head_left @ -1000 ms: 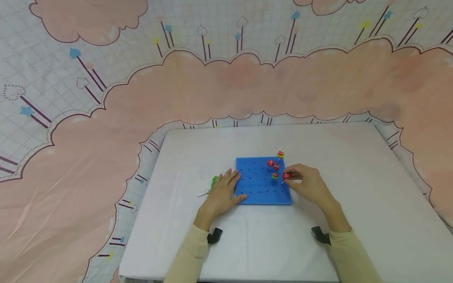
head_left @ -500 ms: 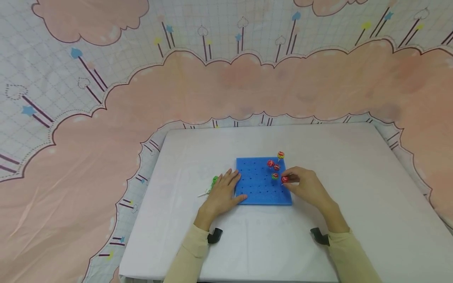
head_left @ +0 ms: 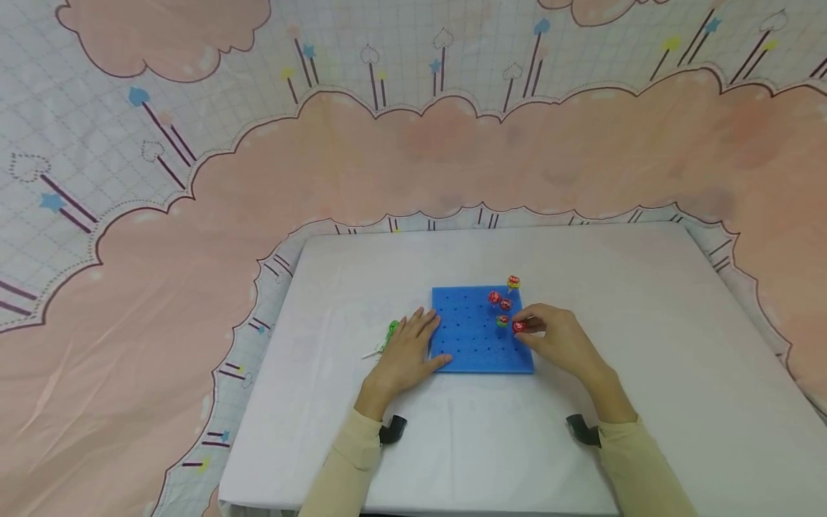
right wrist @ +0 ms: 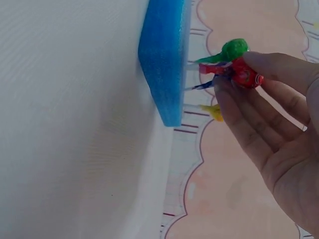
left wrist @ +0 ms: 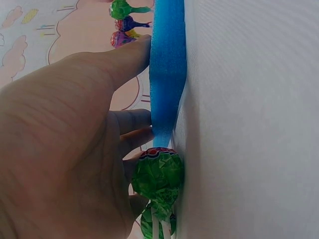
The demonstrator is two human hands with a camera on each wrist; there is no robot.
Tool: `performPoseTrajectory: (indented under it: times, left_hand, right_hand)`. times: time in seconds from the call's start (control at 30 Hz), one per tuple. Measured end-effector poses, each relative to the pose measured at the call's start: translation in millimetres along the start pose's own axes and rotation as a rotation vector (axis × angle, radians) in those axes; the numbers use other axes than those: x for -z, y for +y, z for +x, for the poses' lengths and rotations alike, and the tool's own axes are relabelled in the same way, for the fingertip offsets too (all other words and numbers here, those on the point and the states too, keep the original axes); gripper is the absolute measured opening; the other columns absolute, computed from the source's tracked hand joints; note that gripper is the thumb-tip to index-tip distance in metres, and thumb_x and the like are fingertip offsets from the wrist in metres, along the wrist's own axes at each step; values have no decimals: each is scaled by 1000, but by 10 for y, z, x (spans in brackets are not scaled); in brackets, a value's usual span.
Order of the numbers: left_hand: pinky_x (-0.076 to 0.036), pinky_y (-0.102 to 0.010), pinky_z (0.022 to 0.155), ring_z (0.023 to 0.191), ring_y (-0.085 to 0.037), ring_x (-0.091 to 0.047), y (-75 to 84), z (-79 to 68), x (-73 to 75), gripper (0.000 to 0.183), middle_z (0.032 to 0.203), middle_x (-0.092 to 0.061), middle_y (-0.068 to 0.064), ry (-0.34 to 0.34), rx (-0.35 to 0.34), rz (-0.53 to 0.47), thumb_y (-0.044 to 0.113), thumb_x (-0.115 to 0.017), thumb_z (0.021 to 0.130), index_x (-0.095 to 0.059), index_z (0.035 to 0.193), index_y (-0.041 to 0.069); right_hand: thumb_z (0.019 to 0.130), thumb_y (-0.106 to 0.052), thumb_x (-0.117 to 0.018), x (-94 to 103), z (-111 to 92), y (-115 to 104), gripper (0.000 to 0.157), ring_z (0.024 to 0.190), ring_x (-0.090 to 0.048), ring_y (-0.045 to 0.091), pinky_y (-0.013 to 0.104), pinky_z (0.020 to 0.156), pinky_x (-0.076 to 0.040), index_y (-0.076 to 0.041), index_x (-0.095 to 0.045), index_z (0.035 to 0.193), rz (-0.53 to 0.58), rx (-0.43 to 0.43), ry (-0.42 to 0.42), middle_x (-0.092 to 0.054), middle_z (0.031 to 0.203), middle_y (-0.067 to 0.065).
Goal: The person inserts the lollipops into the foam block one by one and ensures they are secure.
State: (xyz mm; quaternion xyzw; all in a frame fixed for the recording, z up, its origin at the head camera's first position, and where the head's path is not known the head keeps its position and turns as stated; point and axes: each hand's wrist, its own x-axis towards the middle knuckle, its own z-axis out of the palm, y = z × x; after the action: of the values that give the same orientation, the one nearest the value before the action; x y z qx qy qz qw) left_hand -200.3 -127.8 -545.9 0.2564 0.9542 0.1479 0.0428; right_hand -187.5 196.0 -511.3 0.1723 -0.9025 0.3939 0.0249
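My left hand (head_left: 402, 359) rests on the left edge of a blue foam board (head_left: 474, 362) dotted with small holes, fingers extended over it. Green-wrapped lollipops (left wrist: 158, 174) lie on the cloth right beside that hand, partly hidden by it in the head view. Between thumb and fingertips, my right hand (head_left: 562, 341) pinches a red lollipop (right wrist: 246, 77) by its head, over the board's right side. Several lollipops stand upright in the board: a red one (head_left: 494, 297), a green one (head_left: 502, 322) and a yellow one (head_left: 513, 283) at the far corner among them.
A white cloth (head_left: 484, 445) covers the table under the board. Behind the table hangs a patterned pink and white backdrop (head_left: 420, 165). Black wrist mounts (head_left: 393, 431) sit at both sleeves.
My right hand has shifted slightly left and toward me with the red lollipop, bringing it lower over the board. The left hand has stayed in place.
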Motion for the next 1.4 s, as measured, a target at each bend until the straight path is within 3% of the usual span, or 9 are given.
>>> performPoseTrajectory:
  times: [0.17, 0.3, 0.47, 0.6, 0.7, 0.8, 1.03, 1.17, 1.4]
  left_hand:
    - [-12, -52, 130, 161, -29, -12, -8, 1, -15, 85, 172, -24, -8, -6, 2, 0, 60, -57, 102, -31, 164, 9]
    - [-10, -51, 130, 161, -28, -11, -16, 8, -26, 85, 173, -22, -6, -12, 3, 11, 62, -55, 102, -30, 165, 10]
    - [-12, -53, 130, 161, -30, -13, -7, 8, -7, 85, 172, -25, -8, 2, -4, 1, 60, -58, 102, -32, 164, 8]
    - [-13, -53, 130, 161, -30, -13, -7, 5, -7, 85, 172, -25, -8, 7, -3, -2, 59, -59, 101, -33, 164, 8]
    - [-12, -51, 130, 161, -28, -12, -13, 9, -19, 86, 172, -24, -7, 2, 1, 5, 61, -58, 101, -32, 164, 9]
    - [-12, -51, 130, 161, -28, -11, -17, 15, -27, 86, 173, -23, -7, -1, 3, 8, 61, -57, 101, -31, 165, 10]
    - [-10, -49, 131, 161, -27, -10, -11, 34, -38, 85, 173, -23, -7, -2, -6, 13, 61, -56, 102, -30, 165, 10]
    - [-9, -48, 131, 161, -26, -10, 3, 50, -34, 85, 173, -23, -6, 1, -3, 20, 61, -56, 102, -30, 165, 11]
    - [-8, -49, 131, 161, -29, -11, -6, 56, 5, 82, 171, -29, -6, 22, 4, 21, 59, -60, 101, -37, 162, 10]
  right_hand:
    - [91, -10, -82, 7, 5, -2, 33, 107, -71, 32, 54, 93, -60, -8, -73, 122, -32, -13, -13, -73, 120, 10]
    - [94, -28, -81, 30, 18, 34, 41, 113, -68, 33, 55, 94, -59, -12, -70, 130, -19, -84, -32, -71, 125, 8]
    - [99, -53, -67, 37, 35, 158, 54, 117, -66, 35, 58, 96, -58, -13, -67, 135, 28, -158, 2, -70, 128, 9]
    - [113, -43, -44, 29, 46, 251, 48, 116, -67, 37, 59, 97, -57, -5, -66, 134, 54, -115, 35, -70, 129, 15]
    - [115, -25, -39, 31, 39, 314, 40, 119, -66, 40, 60, 100, -55, -2, -62, 137, 55, -94, 24, -68, 132, 20]
    - [110, -16, -51, 40, 10, 356, 37, 124, -63, 42, 62, 103, -52, -4, -57, 145, 10, -132, -40, -62, 140, 21]
    - [90, -32, -82, 31, -50, 426, 78, 150, -30, 49, 73, 116, -29, -14, -47, 157, -137, -172, -248, -38, 163, 22]
    - [83, -43, -87, 4, -60, 464, 92, 152, -27, 49, 73, 117, -27, -13, -45, 159, -136, -156, -262, -35, 164, 22]
    - [83, -49, -87, -20, -70, 493, 94, 152, -26, 48, 73, 118, -26, -15, -44, 159, -109, -165, -251, -35, 165, 21]
